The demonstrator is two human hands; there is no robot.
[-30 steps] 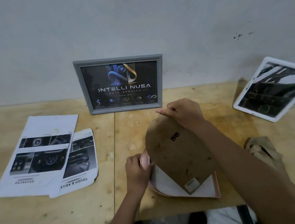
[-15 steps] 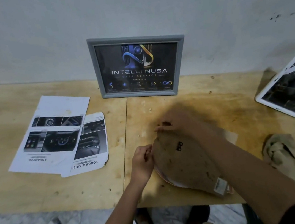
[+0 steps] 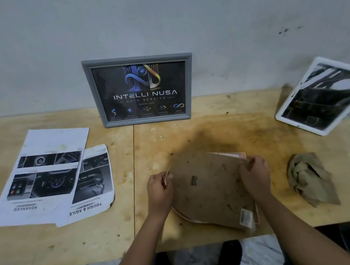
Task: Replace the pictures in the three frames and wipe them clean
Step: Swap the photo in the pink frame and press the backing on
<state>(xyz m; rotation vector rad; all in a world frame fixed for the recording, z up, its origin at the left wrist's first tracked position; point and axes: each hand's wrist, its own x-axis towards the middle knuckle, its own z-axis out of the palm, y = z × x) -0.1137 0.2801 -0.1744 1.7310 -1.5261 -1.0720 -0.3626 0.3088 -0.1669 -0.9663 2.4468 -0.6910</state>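
Note:
A pink frame lies face down near the table's front edge, its brown backing board [image 3: 209, 189] on top. My left hand [image 3: 159, 189] pinches the frame's left edge. My right hand [image 3: 255, 173] grips its right side near the top corner. A grey frame [image 3: 140, 89] holding a dark "Intelli Nusa" picture stands against the wall. A white frame [image 3: 323, 95] with a dark picture leans at the right. Two printed pictures [image 3: 43, 177] lie overlapped at the left.
A crumpled beige cloth [image 3: 309, 178] lies right of the pink frame. The wooden table [image 3: 224, 126] has a seam running down its middle. The table's front edge is just below the frame, with the floor and my shoes beneath.
The backing board, lifted and tilted a second ago, now lies flat on the pink frame. My right hand moved from its top edge to its right side.

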